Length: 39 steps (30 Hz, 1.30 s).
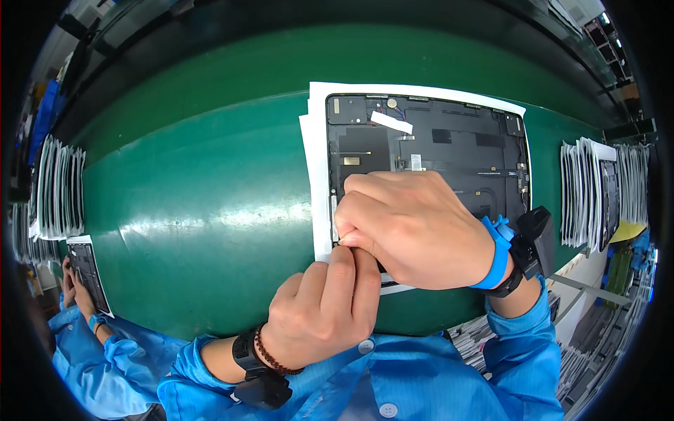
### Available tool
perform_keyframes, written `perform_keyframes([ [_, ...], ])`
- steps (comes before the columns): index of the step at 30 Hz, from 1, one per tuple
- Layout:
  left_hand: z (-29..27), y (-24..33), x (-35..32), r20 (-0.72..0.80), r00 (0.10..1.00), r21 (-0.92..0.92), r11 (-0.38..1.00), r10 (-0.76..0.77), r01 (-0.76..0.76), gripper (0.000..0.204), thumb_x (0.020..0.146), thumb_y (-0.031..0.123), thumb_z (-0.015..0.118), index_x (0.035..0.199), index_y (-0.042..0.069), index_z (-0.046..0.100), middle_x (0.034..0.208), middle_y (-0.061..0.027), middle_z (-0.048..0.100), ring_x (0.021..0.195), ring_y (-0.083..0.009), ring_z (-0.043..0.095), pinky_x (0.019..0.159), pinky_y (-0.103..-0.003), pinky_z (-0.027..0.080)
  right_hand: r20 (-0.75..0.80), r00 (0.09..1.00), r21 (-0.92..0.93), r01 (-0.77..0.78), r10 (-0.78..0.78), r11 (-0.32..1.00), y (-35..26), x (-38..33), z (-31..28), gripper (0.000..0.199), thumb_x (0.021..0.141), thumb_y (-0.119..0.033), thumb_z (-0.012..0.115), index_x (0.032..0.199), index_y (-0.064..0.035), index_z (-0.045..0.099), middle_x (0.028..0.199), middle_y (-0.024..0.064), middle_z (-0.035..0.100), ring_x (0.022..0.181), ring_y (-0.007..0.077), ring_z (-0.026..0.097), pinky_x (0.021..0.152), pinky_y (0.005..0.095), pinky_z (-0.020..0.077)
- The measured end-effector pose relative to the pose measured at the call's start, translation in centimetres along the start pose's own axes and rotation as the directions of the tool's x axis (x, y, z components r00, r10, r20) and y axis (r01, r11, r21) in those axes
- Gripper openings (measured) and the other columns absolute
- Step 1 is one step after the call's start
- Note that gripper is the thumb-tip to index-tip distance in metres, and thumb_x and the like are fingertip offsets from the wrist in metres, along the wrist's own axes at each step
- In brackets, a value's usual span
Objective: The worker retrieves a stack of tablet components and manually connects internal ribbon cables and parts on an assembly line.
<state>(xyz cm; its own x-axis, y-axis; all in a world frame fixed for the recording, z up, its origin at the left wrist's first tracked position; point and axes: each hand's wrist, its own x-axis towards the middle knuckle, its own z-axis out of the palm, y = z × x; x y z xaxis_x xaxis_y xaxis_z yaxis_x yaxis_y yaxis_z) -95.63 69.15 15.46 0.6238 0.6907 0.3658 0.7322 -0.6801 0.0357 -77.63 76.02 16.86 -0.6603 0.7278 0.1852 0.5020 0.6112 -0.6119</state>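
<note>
A black device housing [456, 126] lies face up on white sheets [319, 175], its inside showing thin cables, small parts and a round silver disc [392, 103]. Across its upper left part rests a white strip [392, 123]. My right hand [421, 228] reaches over the lower left of the housing, fingers closed in a pinch at its left edge. Just below, my left hand [323, 302] is also closed, its fingertips meeting those of the right at the lower left corner. Whatever the fingertips pinch is hidden or too small to name.
Green matting [196, 175] covers the bench. Upright stacks of white-sheeted panels stand at the left [62, 189] and right [579, 193]. At the lower left, a co-worker's hand [83, 298] touches another black panel [88, 270]. A dark shelf edge [351, 15] runs along the back.
</note>
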Motion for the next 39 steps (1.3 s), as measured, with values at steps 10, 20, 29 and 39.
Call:
perform_keyframes([
  [10, 1.2, -0.1, 0.0, -0.121, 0.992, 0.088, 0.996, 0.037, -0.026, 0.019, 0.075, 0.001, 0.061, 0.091, 0.000, 0.070, 0.083, -0.0081, 0.063, 0.053, -0.0079, 0.046, 0.040, -0.021, 0.029, -0.004, 1.000, 0.065, -0.020, 0.021, 0.998, 0.2, -0.2, 0.0, 0.010, 0.076, -0.004, 0.070, 0.082, -0.0025, 0.061, 0.082, 0.0093, 0.063, 0.076, 0.0298, 0.066, 0.059, 0.0405, 0.0509],
  [20, 1.1, -0.1, -0.1, -0.119, 0.992, 0.096, 0.995, 0.044, -0.033, 0.017, 0.076, 0.002, 0.062, 0.091, 0.000, 0.070, 0.083, -0.0072, 0.063, 0.051, -0.0065, 0.045, 0.039, -0.020, 0.029, 0.035, 0.998, 0.137, -0.053, 0.049, 0.989, 0.2, -0.3, -0.4, 0.008, 0.084, -0.007, 0.067, 0.082, -0.0018, 0.061, 0.083, 0.0098, 0.063, 0.078, 0.0314, 0.065, 0.062, 0.0421, 0.0510],
  [29, 0.1, 0.4, 0.0, -0.011, 1.000, 0.004, 1.000, -0.018, 0.018, 0.029, 0.074, -0.002, 0.064, 0.101, -0.008, 0.069, 0.090, -0.0148, 0.065, 0.059, -0.0145, 0.058, 0.044, -0.023, 0.043, 0.069, 0.994, 0.180, -0.101, 0.090, 0.978, 0.6, -0.4, -0.8, 0.008, 0.088, -0.012, 0.065, 0.084, -0.0049, 0.063, 0.083, 0.0084, 0.064, 0.076, 0.0322, 0.065, 0.063, 0.0424, 0.0507],
  [39, 0.9, 0.1, -0.4, -0.128, 0.992, 0.026, 1.000, 0.017, -0.014, 0.024, 0.075, 0.001, 0.061, 0.096, -0.003, 0.072, 0.084, -0.0082, 0.064, 0.050, -0.0069, 0.045, 0.039, -0.020, 0.029, 0.013, 0.999, 0.174, -0.045, 0.043, 0.984, 0.9, -0.7, -0.2, 0.007, 0.086, -0.010, 0.068, 0.085, -0.0070, 0.062, 0.078, 0.0065, 0.059, 0.070, 0.0296, 0.062, 0.058, 0.0402, 0.0469],
])
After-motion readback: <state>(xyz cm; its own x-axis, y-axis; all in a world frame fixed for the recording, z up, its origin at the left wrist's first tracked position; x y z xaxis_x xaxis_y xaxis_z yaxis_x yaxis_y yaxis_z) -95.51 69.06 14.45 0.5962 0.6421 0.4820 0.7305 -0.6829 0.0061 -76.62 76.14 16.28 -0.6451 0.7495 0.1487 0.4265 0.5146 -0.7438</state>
